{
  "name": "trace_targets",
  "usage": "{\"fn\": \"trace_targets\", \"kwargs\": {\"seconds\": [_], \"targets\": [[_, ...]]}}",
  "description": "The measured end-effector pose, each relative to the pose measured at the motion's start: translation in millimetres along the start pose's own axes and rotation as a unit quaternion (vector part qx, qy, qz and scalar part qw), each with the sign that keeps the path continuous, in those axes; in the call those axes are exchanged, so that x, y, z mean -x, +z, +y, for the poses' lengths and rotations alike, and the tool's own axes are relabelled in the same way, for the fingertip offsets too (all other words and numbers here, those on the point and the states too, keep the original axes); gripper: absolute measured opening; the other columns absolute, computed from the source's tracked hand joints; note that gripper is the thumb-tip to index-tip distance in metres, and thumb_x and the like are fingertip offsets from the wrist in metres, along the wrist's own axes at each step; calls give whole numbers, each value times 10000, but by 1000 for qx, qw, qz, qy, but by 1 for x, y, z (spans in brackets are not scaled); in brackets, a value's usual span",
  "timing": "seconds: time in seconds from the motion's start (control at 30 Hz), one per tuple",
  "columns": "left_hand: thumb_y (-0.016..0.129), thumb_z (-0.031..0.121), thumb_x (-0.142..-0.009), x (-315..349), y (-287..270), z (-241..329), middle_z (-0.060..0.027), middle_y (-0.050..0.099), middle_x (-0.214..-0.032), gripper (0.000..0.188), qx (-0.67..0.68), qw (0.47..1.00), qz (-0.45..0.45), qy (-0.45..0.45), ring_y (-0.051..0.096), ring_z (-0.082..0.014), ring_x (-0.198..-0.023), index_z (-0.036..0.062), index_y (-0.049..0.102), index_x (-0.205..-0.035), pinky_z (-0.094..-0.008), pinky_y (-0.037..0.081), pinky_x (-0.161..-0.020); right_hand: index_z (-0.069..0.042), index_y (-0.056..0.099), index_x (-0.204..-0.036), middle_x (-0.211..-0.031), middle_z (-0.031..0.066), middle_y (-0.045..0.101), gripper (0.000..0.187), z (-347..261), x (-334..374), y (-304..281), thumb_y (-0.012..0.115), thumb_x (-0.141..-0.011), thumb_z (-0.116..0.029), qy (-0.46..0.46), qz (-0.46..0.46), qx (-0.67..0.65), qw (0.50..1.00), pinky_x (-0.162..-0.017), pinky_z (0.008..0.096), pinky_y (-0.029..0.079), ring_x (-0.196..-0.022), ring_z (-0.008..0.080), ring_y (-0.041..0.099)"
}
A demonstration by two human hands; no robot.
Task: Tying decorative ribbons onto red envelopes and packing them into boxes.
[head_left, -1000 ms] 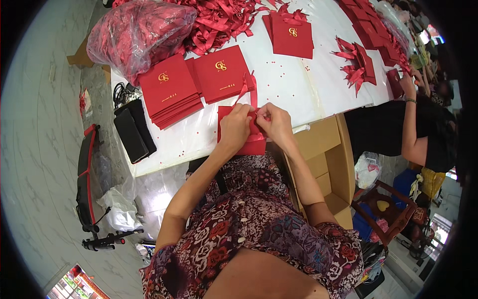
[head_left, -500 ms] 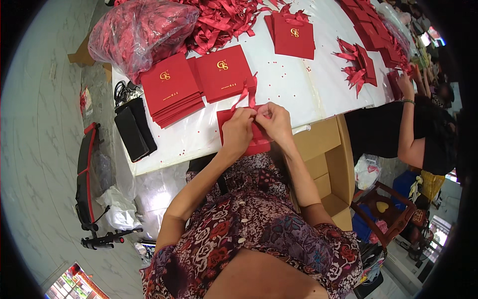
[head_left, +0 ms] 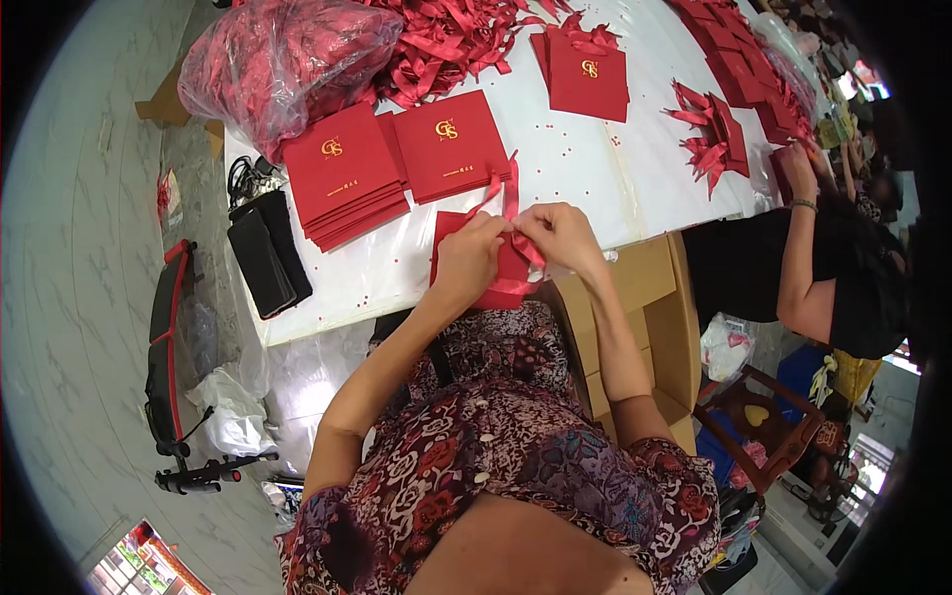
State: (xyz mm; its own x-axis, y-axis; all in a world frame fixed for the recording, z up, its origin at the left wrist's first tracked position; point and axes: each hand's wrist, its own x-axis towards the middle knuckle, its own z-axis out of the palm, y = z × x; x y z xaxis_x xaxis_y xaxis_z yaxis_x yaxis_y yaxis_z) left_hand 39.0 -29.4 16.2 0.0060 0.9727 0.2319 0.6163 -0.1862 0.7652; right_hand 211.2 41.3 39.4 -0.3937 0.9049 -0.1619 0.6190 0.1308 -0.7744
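At the table's front edge lies a small red paper bag (head_left: 501, 298), partly covered by my hands. A red ribbon (head_left: 512, 194) runs over it, with loose ends sticking up beyond my fingers. My left hand (head_left: 468, 260) is closed on the ribbon near the middle of the bag. Just beside it, my right hand (head_left: 563, 236) pinches the ribbon too, fingertips almost touching those of the left. Part of the ribbon slants down below my right fingers. Whether there is a knot is hidden by my fingertips.
Beyond my hands are two stacks of red bags (head_left: 342, 178) (head_left: 451, 144), a clear plastic sack (head_left: 283, 69) and heaped ribbons (head_left: 451, 45). A black pouch (head_left: 263, 263) lies left. Below the table edge, right, is an open cardboard box (head_left: 674, 337). A co-worker's arm (head_left: 801, 238) reaches in at right.
My right hand has shifted slightly right and outward, its elbow swinging out. More of the ribbon now shows below its fingers. At right, the co-worker's hand has moved a little left.
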Motion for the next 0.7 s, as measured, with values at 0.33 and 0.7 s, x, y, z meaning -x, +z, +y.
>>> {"fn": "trace_targets", "kwargs": {"seconds": [0.33,0.7], "targets": [[649,-11,-820,-4,13,-6,-99,666,-940,189,-5,999,9,40,674,-323,-770,79,669,-984,-388,541,-627,-9,718,-752,-563,7,592,216,38,-31,9,678,-835,-204,51,-91,-146,984,-519,283,415,-532,71,508],[464,54,-999,-10,14,-31,-144,653,-1092,252,78,985,150,33,660,-265,-921,34,654,-1163,-342,529,-792,-5,695,-900,-712,44,623,177,13,-22,11,695,-902,-182,-49,245,14,968,-598,274,456,-645,96,556]]}}
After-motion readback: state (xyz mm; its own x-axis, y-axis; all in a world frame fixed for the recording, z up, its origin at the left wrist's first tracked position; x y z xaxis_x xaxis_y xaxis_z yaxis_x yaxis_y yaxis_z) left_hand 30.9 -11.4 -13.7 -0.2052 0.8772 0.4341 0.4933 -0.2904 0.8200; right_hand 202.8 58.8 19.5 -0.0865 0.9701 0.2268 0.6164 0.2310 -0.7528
